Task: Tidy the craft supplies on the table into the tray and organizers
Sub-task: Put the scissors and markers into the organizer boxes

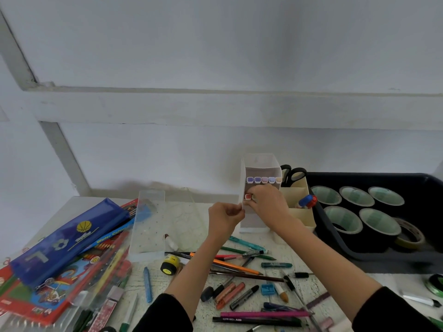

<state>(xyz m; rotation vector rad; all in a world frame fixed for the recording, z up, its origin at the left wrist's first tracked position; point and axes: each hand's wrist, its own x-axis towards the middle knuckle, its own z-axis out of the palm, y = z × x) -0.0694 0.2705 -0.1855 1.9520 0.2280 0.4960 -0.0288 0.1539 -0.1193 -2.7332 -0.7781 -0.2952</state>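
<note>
A clear marker box [261,168] stands tilted toward me at the back of the table, a row of several pastel marker caps [263,180] showing inside. My left hand [225,218] pinches the box's left front edge. My right hand [269,200] reaches into the opening and its fingers curl round a red-capped marker [248,196] below the row. A cream compartment organizer [299,212] sits just right of the box. The black tray [335,245] lies at the right.
Scissors [293,174] and a glue stick [308,201] stand in the organizer. Tape rolls [380,222] fill the tray. A clear empty container [148,224], a blue pencil case [67,238], crayon boxes and many loose pens [239,263] cover the near table.
</note>
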